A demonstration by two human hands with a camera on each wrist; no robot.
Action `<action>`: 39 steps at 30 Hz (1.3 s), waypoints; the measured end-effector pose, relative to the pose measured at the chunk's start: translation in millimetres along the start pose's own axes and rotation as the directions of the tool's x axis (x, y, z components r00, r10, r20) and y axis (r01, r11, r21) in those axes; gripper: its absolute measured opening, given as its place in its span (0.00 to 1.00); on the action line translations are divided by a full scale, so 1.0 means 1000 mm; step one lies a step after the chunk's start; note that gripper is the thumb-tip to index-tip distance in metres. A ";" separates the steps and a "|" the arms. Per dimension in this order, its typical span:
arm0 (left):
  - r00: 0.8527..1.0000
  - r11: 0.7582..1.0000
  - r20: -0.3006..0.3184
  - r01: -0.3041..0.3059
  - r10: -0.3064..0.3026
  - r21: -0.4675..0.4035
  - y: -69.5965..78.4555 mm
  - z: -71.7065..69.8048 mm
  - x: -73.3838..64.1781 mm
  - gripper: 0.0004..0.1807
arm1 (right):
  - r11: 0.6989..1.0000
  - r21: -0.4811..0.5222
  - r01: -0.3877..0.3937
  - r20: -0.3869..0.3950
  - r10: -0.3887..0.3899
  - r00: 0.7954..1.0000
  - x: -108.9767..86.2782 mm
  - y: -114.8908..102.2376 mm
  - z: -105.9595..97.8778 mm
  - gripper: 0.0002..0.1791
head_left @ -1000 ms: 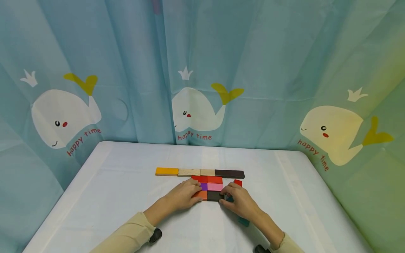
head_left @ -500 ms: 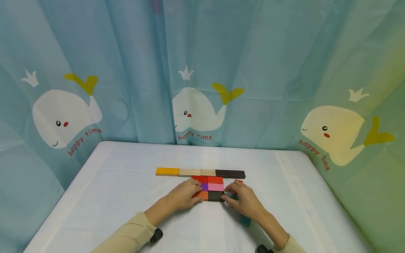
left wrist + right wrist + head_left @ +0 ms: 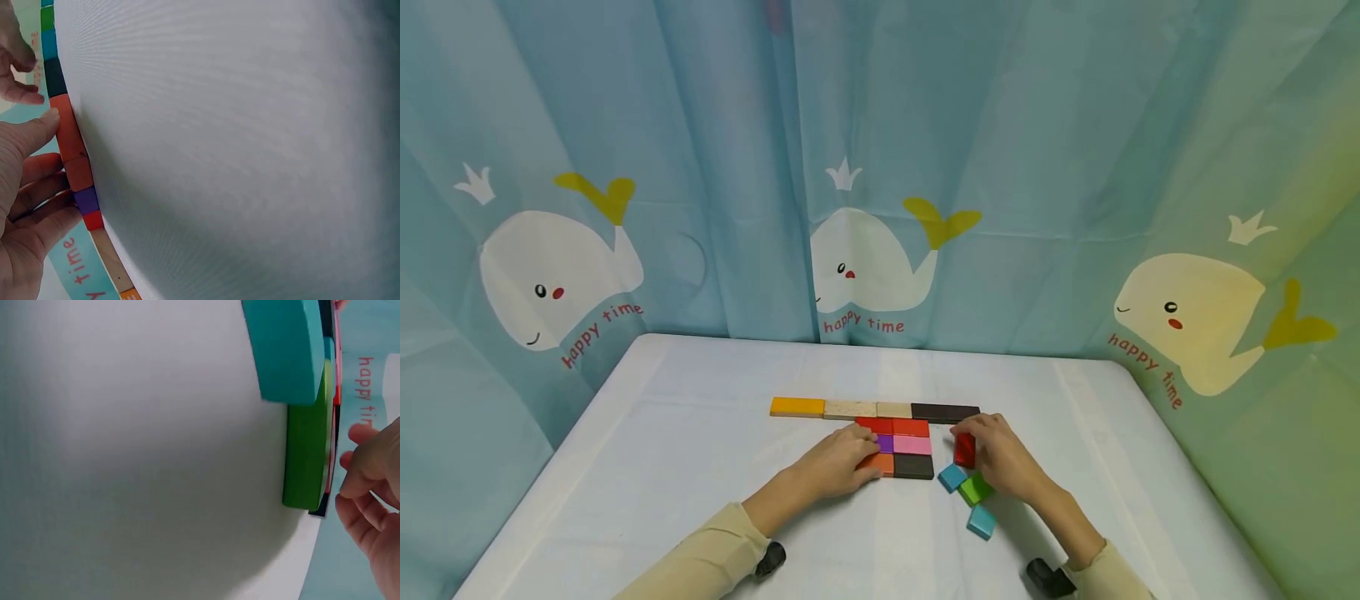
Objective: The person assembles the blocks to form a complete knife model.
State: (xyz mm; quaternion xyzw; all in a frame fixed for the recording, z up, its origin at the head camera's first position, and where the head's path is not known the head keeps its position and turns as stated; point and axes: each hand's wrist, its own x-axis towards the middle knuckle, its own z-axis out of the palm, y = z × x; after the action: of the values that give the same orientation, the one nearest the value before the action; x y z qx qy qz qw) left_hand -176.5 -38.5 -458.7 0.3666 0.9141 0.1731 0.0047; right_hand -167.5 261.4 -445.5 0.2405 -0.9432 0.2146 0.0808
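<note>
Hanging behind white table [image 3: 715, 433]: whale-print curtain [image 3: 1030, 167] | left fingers [image 3: 859, 442] spread against blocks [image 3: 912, 445] | right fingers [image 3: 976, 426] at red block [image 3: 965, 454], grip unclear

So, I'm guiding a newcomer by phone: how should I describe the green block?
On the white table, look just right of the joined multicoloured blocks, near the right hand. Next to two blue blocks lies the green block; its colour sets it apart: no other block is green.

In the head view, a blue-green curtain [image 3: 1037, 125] hangs from 9 o'clock through 12 to 3, printed with a left whale [image 3: 512, 258] at 9, a middle whale [image 3: 880, 250] near centre above red lettering [image 3: 862, 323], and a right whale [image 3: 1210, 300] at 3; a white table [image 3: 700, 375] spreads around 6.
</note>
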 end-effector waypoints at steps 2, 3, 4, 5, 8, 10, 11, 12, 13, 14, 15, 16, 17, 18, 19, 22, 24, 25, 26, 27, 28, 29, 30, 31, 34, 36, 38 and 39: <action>1.000 1.000 0.000 -0.001 0.001 -0.002 0.000 0.000 0.000 0.23 | 1.000 -0.017 0.006 0.027 -0.005 1.000 -0.001 0.003 0.000 0.24; 1.000 1.000 0.000 0.000 0.000 -0.003 0.000 0.000 0.000 0.23 | 1.000 -0.025 0.007 0.036 -0.006 0.999 -0.001 0.004 -0.001 0.23; 1.000 1.000 -0.001 -0.001 0.001 -0.004 -0.001 0.000 0.000 0.23 | 0.999 -0.032 0.008 0.043 -0.007 0.999 -0.001 0.005 -0.001 0.22; 1.000 1.000 -0.001 0.000 0.000 -0.004 -0.001 0.000 0.000 0.23 | 0.999 -0.043 0.008 0.047 -0.006 0.999 -0.002 0.005 -0.001 0.21; 1.000 1.000 0.000 0.005 -0.005 -0.008 -0.001 0.000 0.000 0.23 | 0.996 -0.084 0.010 0.053 -0.006 0.999 -0.002 0.007 -0.003 0.18; 1.000 1.000 0.000 0.005 -0.005 -0.004 -0.001 0.000 0.000 0.23 | 0.994 -0.110 0.019 0.057 -0.013 0.998 -0.002 0.008 -0.006 0.17; 1.000 1.000 0.001 0.006 -0.006 -0.003 -0.001 0.000 0.000 0.23 | 0.993 -0.120 0.024 0.060 -0.017 0.998 -0.003 0.009 -0.007 0.17; 1.000 1.000 0.001 0.005 -0.005 -0.003 -0.001 0.000 0.000 0.23 | 0.992 -0.123 0.026 0.065 -0.018 0.998 -0.003 0.009 -0.009 0.17; 1.000 1.000 0.000 0.004 -0.004 -0.002 -0.001 0.001 0.000 0.23 | 0.992 -0.126 0.023 0.072 -0.014 0.997 -0.003 0.009 -0.011 0.16; 1.000 1.000 -0.002 0.001 -0.001 -0.003 -0.001 0.001 0.000 0.23 | 0.992 -0.124 0.018 0.080 -0.008 0.997 -0.003 0.010 -0.013 0.16; 1.000 1.000 -0.004 -0.002 0.002 -0.005 -0.001 0.001 0.000 0.23 | 0.993 -0.115 0.009 0.093 0.002 0.996 -0.004 0.010 -0.014 0.15; 1.000 1.000 -0.006 -0.005 0.005 -0.008 -0.001 0.002 0.000 0.23 | 0.995 -0.103 -0.002 0.107 0.013 0.994 -0.004 0.011 -0.015 0.15; 1.000 1.000 -0.008 -0.008 0.008 -0.009 -0.001 0.002 -0.001 0.23 | 0.996 -0.090 -0.017 0.120 0.028 0.992 -0.005 0.011 -0.016 0.15; 1.000 1.000 -0.010 -0.011 0.010 -0.010 -0.002 0.002 -0.001 0.23 | 0.997 -0.078 -0.030 0.132 0.040 0.990 -0.006 0.012 -0.017 0.14; 1.000 1.000 -0.010 -0.012 0.012 -0.011 -0.002 0.002 -0.001 0.23 | 0.997 -0.067 -0.037 0.138 0.046 0.989 -0.006 0.013 -0.017 0.14; 1.000 1.000 -0.015 -0.017 0.017 -0.010 -0.002 0.002 -0.001 0.23 | 0.998 -0.039 -0.053 0.152 0.059 0.987 -0.007 0.015 -0.017 0.14; 1.000 1.000 -0.016 -0.018 0.018 -0.012 -0.002 0.002 -0.001 0.23 | 0.998 -0.040 -0.051 0.148 0.056 0.987 -0.008 0.017 -0.017 0.14; 1.000 1.000 -0.017 -0.019 0.019 -0.013 -0.002 0.002 -0.001 0.23 | 0.998 -0.040 -0.050 0.146 0.055 0.988 -0.008 0.017 -0.016 0.15; 1.000 1.000 -0.018 -0.020 0.020 -0.014 -0.002 0.002 -0.001 0.23 | 0.998 -0.038 -0.051 0.143 0.056 0.988 -0.007 0.017 -0.015 0.15; 1.000 1.000 -0.017 -0.018 0.018 -0.013 -0.002 0.002 -0.001 0.23 | 0.998 -0.037 -0.048 0.136 0.053 0.989 -0.007 0.017 -0.014 0.15; 1.000 1.000 -0.017 -0.018 0.018 -0.012 -0.002 0.002 -0.001 0.23 | 0.999 -0.035 -0.041 0.126 0.046 0.991 -0.006 0.017 -0.013 0.15; 1.000 1.000 -0.018 -0.019 0.019 -0.013 -0.002 0.001 -0.001 0.23 | 0.999 -0.035 -0.036 0.115 0.040 0.993 -0.005 0.016 -0.012 0.16; 1.000 1.000 -0.018 -0.020 0.019 -0.011 -0.002 0.001 -0.001 0.23 | 0.999 -0.030 -0.030 0.102 0.033 0.994 -0.004 0.015 -0.011 0.16; 1.000 1.000 -0.020 -0.020 0.019 -0.011 -0.002 0.001 -0.001 0.23 | 0.999 -0.028 -0.022 0.087 0.025 0.996 -0.002 0.014 -0.010 0.16; 1.000 1.000 -0.023 -0.019 0.019 -0.010 -0.002 0.001 -0.001 0.23 | 0.999 -0.026 -0.019 0.062 0.021 0.998 0.004 0.010 -0.008 0.16; 1.000 1.000 -0.021 -0.017 0.017 -0.011 -0.001 0.001 -0.001 0.23 | 0.999 -0.032 -0.033 0.065 0.035 0.997 0.007 0.008 -0.008 0.16; 1.000 1.000 -0.020 -0.018 0.017 -0.012 -0.001 0.001 -0.001 0.23 | 0.998 -0.038 -0.056 0.083 0.059 0.995 0.011 0.007 -0.006 0.16; 1.000 1.000 -0.020 -0.019 0.019 -0.012 -0.001 0.002 -0.001 0.23 | 0.997 -0.041 -0.065 0.092 0.069 0.993 0.012 0.006 -0.006 0.16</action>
State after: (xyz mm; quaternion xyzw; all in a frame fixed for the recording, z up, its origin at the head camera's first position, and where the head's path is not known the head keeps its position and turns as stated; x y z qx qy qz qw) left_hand -176.3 -39.5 -460.6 0.3736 0.9095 0.1822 -0.0037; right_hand -181.1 263.9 -439.7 0.2169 -0.9573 0.1879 0.0340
